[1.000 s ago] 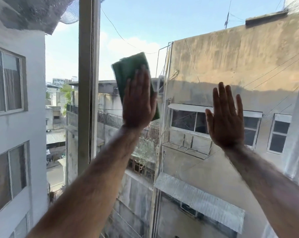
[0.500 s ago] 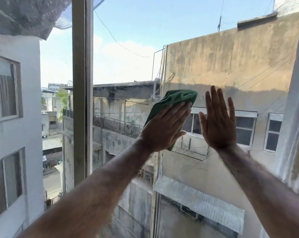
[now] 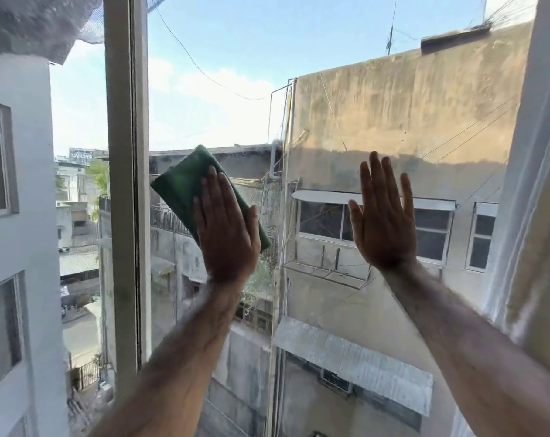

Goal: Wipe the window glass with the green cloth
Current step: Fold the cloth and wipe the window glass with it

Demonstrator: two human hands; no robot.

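Observation:
A folded green cloth lies flat against the window glass, left of the pane's middle. My left hand presses on the cloth with straight fingers and covers its lower right part. Only the cloth's upper left end and a lower right corner show. My right hand rests flat on the glass further right, fingers spread upward, holding nothing.
A pale vertical window frame post stands just left of the cloth. Another frame edge borders the pane on the right. Buildings, roofs and a street far below show through the glass.
My left hand slid the cloth across the glass: from upper left to the right beside my right hand, then back left toward the frame post. The right hand stayed flat on the glass.

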